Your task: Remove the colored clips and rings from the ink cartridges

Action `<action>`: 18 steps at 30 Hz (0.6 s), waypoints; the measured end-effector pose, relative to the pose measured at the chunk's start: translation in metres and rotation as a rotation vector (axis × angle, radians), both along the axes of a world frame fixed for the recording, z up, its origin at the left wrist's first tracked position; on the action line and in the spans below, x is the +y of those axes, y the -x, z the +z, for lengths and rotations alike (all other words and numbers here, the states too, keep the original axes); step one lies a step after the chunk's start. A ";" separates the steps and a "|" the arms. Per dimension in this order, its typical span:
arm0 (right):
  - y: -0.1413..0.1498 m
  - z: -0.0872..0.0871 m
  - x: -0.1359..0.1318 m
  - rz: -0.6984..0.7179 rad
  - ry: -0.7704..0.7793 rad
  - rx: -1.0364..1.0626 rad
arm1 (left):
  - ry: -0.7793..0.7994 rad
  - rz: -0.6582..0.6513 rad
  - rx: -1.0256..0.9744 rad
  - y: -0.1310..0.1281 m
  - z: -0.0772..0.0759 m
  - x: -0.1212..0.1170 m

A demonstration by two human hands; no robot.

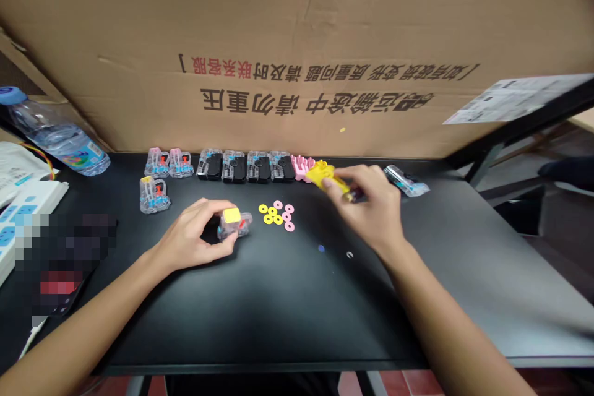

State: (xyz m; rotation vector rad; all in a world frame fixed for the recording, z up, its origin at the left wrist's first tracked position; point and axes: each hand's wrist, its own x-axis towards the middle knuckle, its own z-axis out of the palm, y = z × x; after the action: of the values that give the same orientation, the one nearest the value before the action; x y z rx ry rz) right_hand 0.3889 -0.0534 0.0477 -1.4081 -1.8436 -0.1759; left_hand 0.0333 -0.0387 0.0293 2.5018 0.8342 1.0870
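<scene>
My left hand (197, 235) grips a small clear plastic toy (241, 226) with a yellow cap and red and blue parts inside, held at the table top. My right hand (369, 204) is closed on a yellow plastic piece (325, 174), raised above the table. A dark stick-like tool (353, 195) with a yellowish end also shows in that hand; its kind is unclear. Between my hands lie several yellow rings (272, 211) and pink rings (286, 216). Behind my right hand's piece sit pink pronged parts (302, 166), partly hidden.
Several clear and black cases (234, 167) stand along the cardboard (297, 25). Similar clear toys (155, 195) are at left; a clear and blue item (407, 181) lies right. A blue disc (321, 249), water bottle (69, 139), power strip (28, 216) and blurred-out phone (69, 297) are around.
</scene>
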 end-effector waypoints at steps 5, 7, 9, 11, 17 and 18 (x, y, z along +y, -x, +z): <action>-0.043 -0.022 0.020 -0.344 0.129 -0.057 | 0.146 0.057 0.079 0.002 -0.001 0.000; -0.047 -0.031 0.024 -0.300 0.212 -0.070 | 0.173 0.073 0.119 0.003 0.001 0.000; -0.044 -0.036 0.026 -0.224 0.282 -0.053 | 0.184 0.084 0.172 0.002 0.004 0.000; -0.039 -0.037 0.026 -0.172 0.317 -0.017 | 0.188 0.104 0.220 0.002 0.008 0.001; -0.037 -0.040 0.027 -0.137 0.281 0.005 | 0.165 0.213 0.412 0.005 0.015 0.007; -0.038 -0.042 0.029 -0.135 0.275 -0.012 | 0.171 0.225 0.443 0.006 0.015 0.008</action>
State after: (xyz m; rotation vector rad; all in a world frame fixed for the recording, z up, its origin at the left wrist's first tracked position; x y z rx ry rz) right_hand 0.4267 -0.0247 0.0061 -1.7247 -1.8346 0.0024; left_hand 0.0276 -0.0303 0.0447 2.5800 1.2934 0.4878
